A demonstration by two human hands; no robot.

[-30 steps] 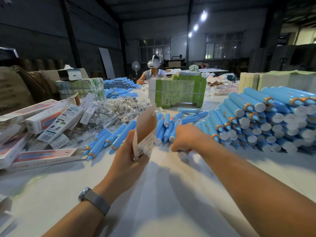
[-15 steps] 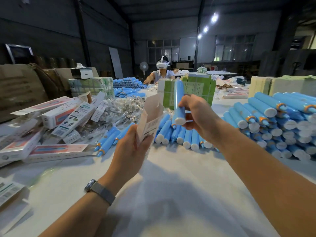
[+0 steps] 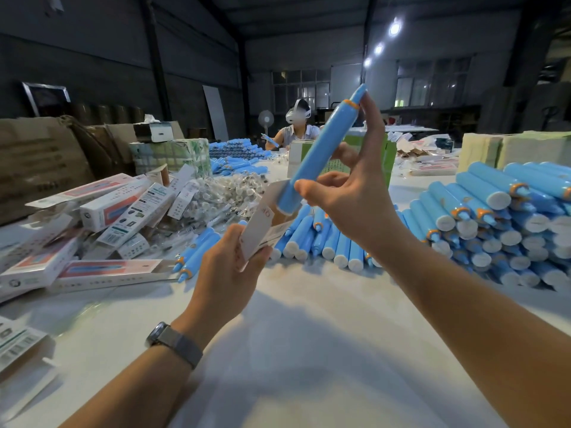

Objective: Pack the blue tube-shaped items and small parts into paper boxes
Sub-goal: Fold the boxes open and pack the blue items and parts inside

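- Tabletop (image 3: pixel 309 350): white surface spanning the whole near scene.
- Stack of blue tubes (image 3: pixel 506 220): piled at the right, white caps facing near.
- Finished paper boxes (image 3: pixel 102 211): heaped at the left, with a pile of small parts in clear bags (image 3: pixel 222 196) just beyond them.
- Row of blue tubes (image 3: pixel 324 239): lying at centre, between the two hands and the far green carton (image 3: pixel 364 156).
- Right hand (image 3: pixel 352 193): raised above the tabletop, its fingers clamped on one blue tube.
- Held blue tube (image 3: pixel 321 149): tilted, orange-ringed tip up and to the right, lower end at the mouth of the open box.
- Left hand (image 3: pixel 225 273): fingers clamped on the open paper box (image 3: pixel 262 223), held upright just above the tabletop.
- Wristwatch (image 3: pixel 176 342): on the left wrist.
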